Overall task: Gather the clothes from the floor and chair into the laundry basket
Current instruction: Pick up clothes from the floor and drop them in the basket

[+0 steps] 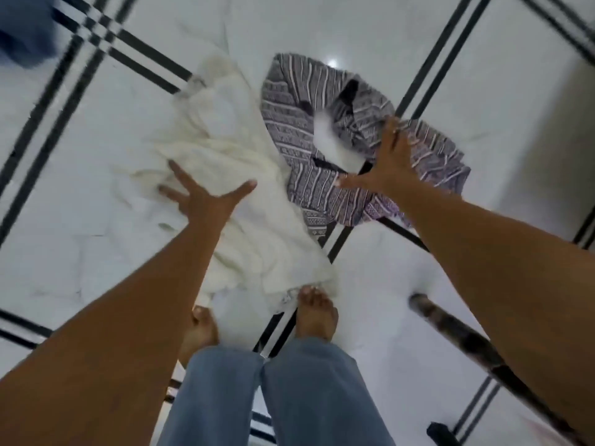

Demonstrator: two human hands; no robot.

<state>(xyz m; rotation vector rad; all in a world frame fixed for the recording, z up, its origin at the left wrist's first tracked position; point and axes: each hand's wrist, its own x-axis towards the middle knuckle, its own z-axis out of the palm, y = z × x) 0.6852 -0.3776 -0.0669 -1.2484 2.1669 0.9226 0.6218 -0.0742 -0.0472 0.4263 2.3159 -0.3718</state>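
Two garments lie on the floor point(96, 149) directly ahead of the person's bare feet. The cream garment point(231, 162) is a soft, crumpled cloth with loose folds, stretched in a long strip from the upper centre down to the toes of the right foot point(315, 317), which it touches. The striped garment point(302, 130) is a thin woven fabric in grey-purple with pale bands, bunched into an irregular ring so that a patch of floor shows through its middle. The two garments touch along one edge, which suits a single two-handed gather.

The left hand point(203, 197) is spread wide, palm down, above the near edge of the cream garment. The right hand point(389, 165) is likewise spread, fingers fanned over the striped garment. Neither hand has closed on cloth; whether the fingertips are in contact cannot be told through the motion blur. The spread posture is judged to prepare a broad scoop, since limp fabric needs a wide grasp.

The floor is glossy white tile with dark inlaid lines. A blue fabric item point(25, 27) sits blurred at the upper left, well apart. A dark mottled bar point(457, 336), possibly a chair part, crosses the lower right. No laundry basket is in view.
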